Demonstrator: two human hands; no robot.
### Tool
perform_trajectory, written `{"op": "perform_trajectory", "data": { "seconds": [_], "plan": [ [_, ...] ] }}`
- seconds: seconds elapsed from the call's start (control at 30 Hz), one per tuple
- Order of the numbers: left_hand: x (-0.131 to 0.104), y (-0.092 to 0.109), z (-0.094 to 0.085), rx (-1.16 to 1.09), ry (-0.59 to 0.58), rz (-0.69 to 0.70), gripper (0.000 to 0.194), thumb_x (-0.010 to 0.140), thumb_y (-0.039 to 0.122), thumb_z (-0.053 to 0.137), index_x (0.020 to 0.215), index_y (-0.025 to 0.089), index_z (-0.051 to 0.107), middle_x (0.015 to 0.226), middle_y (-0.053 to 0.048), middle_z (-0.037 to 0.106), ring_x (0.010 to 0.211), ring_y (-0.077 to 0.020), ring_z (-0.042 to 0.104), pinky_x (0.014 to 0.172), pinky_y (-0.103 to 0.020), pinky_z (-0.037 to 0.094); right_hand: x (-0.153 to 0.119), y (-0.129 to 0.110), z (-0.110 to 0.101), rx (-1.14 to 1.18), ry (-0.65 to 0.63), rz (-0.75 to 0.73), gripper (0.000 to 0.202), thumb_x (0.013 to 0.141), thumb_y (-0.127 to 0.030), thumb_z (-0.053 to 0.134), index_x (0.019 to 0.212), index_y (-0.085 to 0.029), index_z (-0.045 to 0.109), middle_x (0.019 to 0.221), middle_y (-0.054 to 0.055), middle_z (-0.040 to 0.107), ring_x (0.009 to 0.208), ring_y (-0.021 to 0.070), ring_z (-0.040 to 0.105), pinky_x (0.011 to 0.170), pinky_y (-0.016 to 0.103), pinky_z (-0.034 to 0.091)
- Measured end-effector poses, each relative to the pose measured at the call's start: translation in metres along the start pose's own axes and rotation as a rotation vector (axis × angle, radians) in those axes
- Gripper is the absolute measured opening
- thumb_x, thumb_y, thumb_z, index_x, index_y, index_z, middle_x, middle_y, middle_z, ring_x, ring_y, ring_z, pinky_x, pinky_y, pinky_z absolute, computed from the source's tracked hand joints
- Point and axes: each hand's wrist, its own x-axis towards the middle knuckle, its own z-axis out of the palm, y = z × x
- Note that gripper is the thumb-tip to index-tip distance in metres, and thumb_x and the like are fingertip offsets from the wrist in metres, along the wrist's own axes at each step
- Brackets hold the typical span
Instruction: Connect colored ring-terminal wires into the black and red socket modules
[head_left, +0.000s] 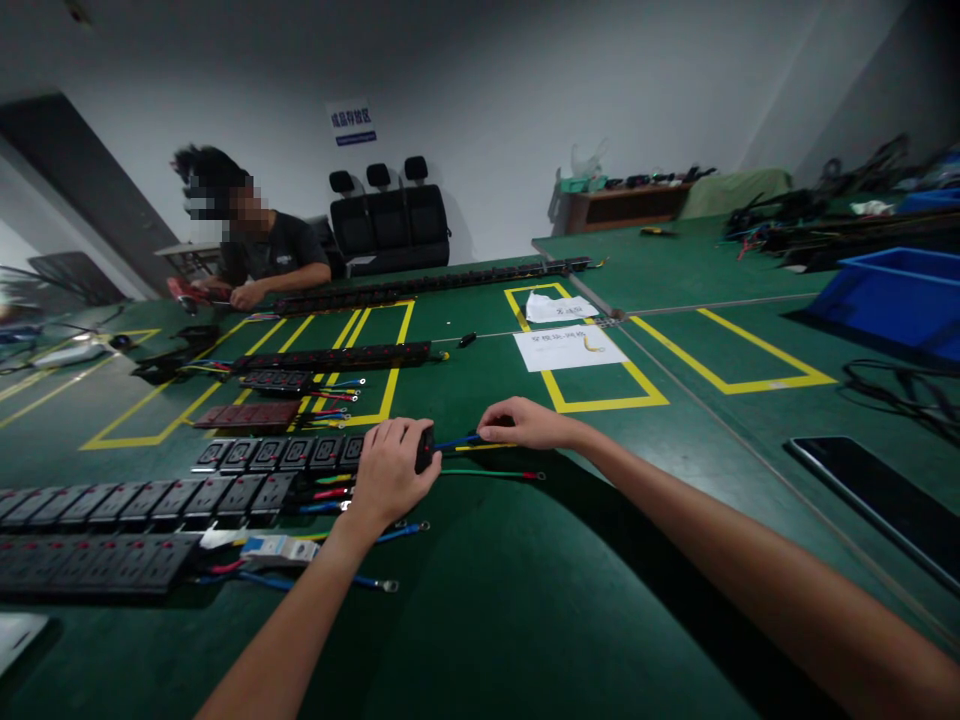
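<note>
My left hand (394,465) is wrapped over the right end of a black socket strip (300,453), its fingers covering the last sockets. From that end, blue wires (454,442) run out to my right hand (521,422), whose thumb and fingers are pinched on them; the wire tips are hidden by the fingers. A yellow wire lies just below the pinch. Lower down, a green wire (487,473) with a red sleeve and a ring terminal stretches across the table. Two longer socket strips (150,505) (97,565) lie nearer to me, with lugged wires at their ends.
Short socket modules (247,415) and a long black strip (337,357) lie farther back. Paper sheets (570,348), yellow tape outlines, a dark phone-like slab (877,495), black cable (900,390) and a blue bin (892,300) are on the right. A co-worker (274,250) sits at back left holding a red tool (187,293).
</note>
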Motion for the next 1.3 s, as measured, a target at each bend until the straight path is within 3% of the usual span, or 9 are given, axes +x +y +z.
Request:
{"op": "perform_trajectory", "data": {
  "seconds": [0.13, 0.4, 0.8, 1.07, 1.3],
  "plan": [
    [0.000, 0.000, 0.000, -0.004, -0.026, -0.003, 0.037, 0.095, 0.036, 0.057, 0.128, 0.019, 0.060, 0.118, -0.013, 0.066, 0.111, -0.0312, 0.060, 0.098, -0.049, 0.046, -0.001, -0.004, 0.007, -0.099, 0.044, -0.044, 0.026, 0.094, -0.032, 0.063, 0.114, -0.017, 0.072, 0.084, 0.002, 0.066, 0.070, 0.0146, 0.056, 0.064, 0.027, 0.040],
    [0.000, 0.001, 0.003, 0.014, -0.022, 0.008, 0.038, 0.095, 0.033, 0.059, 0.129, 0.017, 0.060, 0.117, -0.012, 0.066, 0.111, -0.0310, 0.060, 0.099, -0.049, 0.046, -0.001, -0.012, 0.012, -0.264, 0.054, -0.130, 0.021, 0.098, -0.017, 0.059, 0.110, -0.019, 0.076, 0.095, 0.006, 0.066, 0.084, 0.0168, 0.061, 0.077, 0.029, 0.045],
    [0.000, 0.000, 0.004, 0.009, -0.014, 0.005, 0.040, 0.095, 0.034, 0.059, 0.130, 0.017, 0.061, 0.118, -0.012, 0.066, 0.112, -0.0308, 0.060, 0.100, -0.049, 0.046, 0.000, -0.009, 0.013, -0.296, -0.010, -0.120, 0.021, 0.098, -0.019, 0.059, 0.110, -0.019, 0.077, 0.101, 0.009, 0.070, 0.091, 0.0192, 0.064, 0.084, 0.032, 0.047],
    [0.000, 0.000, 0.004, 0.003, -0.017, 0.002, 0.040, 0.095, 0.035, 0.058, 0.131, 0.018, 0.061, 0.119, -0.013, 0.066, 0.112, -0.0310, 0.061, 0.100, -0.050, 0.046, -0.002, -0.010, 0.009, -0.173, 0.051, -0.057, 0.031, 0.091, -0.029, 0.065, 0.118, -0.014, 0.070, 0.087, 0.004, 0.067, 0.072, 0.0154, 0.057, 0.067, 0.028, 0.043],
    [0.000, 0.001, 0.004, 0.002, -0.020, -0.002, 0.040, 0.095, 0.035, 0.058, 0.131, 0.017, 0.061, 0.118, -0.012, 0.067, 0.112, -0.0310, 0.061, 0.099, -0.050, 0.047, 0.000, -0.002, -0.003, -0.084, -0.014, -0.019, 0.026, 0.092, -0.029, 0.059, 0.106, -0.014, 0.075, 0.086, 0.005, 0.071, 0.074, 0.0164, 0.061, 0.068, 0.028, 0.045]
  ]
}}
